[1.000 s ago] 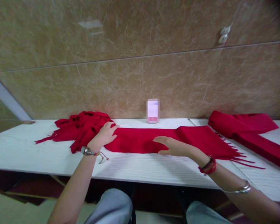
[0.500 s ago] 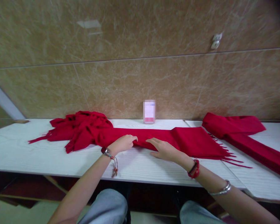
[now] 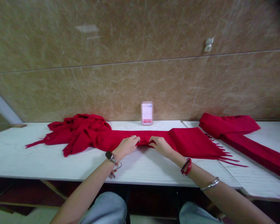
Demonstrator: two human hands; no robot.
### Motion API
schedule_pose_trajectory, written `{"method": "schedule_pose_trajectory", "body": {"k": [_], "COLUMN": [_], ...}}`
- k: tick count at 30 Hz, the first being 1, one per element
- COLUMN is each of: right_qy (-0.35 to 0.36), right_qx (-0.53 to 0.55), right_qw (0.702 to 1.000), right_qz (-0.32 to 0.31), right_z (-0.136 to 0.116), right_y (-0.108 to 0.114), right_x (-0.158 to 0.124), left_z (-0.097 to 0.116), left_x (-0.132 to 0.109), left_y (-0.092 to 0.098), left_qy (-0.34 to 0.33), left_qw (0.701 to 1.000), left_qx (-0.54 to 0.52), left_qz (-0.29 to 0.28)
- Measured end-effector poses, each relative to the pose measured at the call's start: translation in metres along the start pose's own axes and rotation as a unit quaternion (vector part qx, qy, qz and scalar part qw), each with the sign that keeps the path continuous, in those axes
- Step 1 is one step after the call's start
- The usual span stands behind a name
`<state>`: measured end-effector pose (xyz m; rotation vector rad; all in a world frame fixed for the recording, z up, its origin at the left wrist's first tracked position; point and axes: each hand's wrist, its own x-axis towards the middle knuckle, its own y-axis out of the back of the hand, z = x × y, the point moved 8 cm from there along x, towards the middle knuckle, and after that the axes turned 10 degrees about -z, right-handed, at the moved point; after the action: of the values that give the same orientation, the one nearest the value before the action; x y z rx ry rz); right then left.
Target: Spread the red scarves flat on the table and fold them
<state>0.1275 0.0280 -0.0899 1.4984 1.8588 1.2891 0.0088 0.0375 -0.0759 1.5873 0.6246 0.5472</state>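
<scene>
A red scarf [image 3: 186, 141] with a fringed right end lies lengthwise on the white table [image 3: 84, 166]. Its left part runs into a crumpled red heap of cloth [image 3: 84, 127]; I cannot tell where one ends and the other begins. My left hand [image 3: 128, 146] is closed on the scarf's near edge around the middle. Just to its right, my right hand [image 3: 161, 145] pinches the same edge between thumb and fingers. The edge between the two hands is slightly raised.
Another folded red scarf [image 3: 247, 143] lies on the right and reaches toward the near right. A phone-like device [image 3: 147, 114], its screen blurred out, leans on the tiled wall [image 3: 130, 84] behind. A small white figure [image 3: 208, 45] is fixed on the wall.
My right hand has moved slightly left and its spread fingers have closed on the scarf's edge. My left hand has shifted a little right along the same edge. The view has turned slightly.
</scene>
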Motion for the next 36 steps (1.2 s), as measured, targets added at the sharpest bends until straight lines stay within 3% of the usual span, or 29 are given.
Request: {"method": "schedule_pose_trajectory", "body": {"k": [6,11,17,24,27,32,36], "right_qy": [0.007,0.038,-0.016,-0.021,-0.027,0.036,0.006], "right_qx": [-0.007,-0.051,-0.131,-0.118,-0.118,-0.124,-0.152], "right_qw": [1.000,0.998,0.989,0.991,0.990,0.991,0.987], "right_qz": [-0.016,-0.015,-0.065,-0.067,-0.066,-0.025,-0.043], "right_z": [0.005,-0.015,-0.022,-0.012,-0.012,-0.041,-0.049], "right_y": [0.000,0.000,-0.011,-0.011,-0.012,-0.012,-0.020], "right_x": [0.004,0.004,0.009,0.010,0.010,0.011,0.020], "left_z": [-0.008,-0.008,-0.014,-0.036,-0.034,-0.026,-0.028], "left_x": [0.002,0.004,-0.001,-0.007,-0.006,-0.004,-0.009], "left_y": [0.003,-0.002,0.005,0.006,0.007,0.009,0.011], "left_qy": [0.003,-0.002,0.001,0.022,0.002,-0.037,-0.053], "left_qw": [1.000,1.000,1.000,1.000,1.000,0.999,0.998], "left_qx": [0.004,0.015,0.007,0.019,0.015,0.012,-0.008], "left_qz": [-0.008,-0.020,-0.006,-0.008,-0.012,-0.030,-0.027]}}
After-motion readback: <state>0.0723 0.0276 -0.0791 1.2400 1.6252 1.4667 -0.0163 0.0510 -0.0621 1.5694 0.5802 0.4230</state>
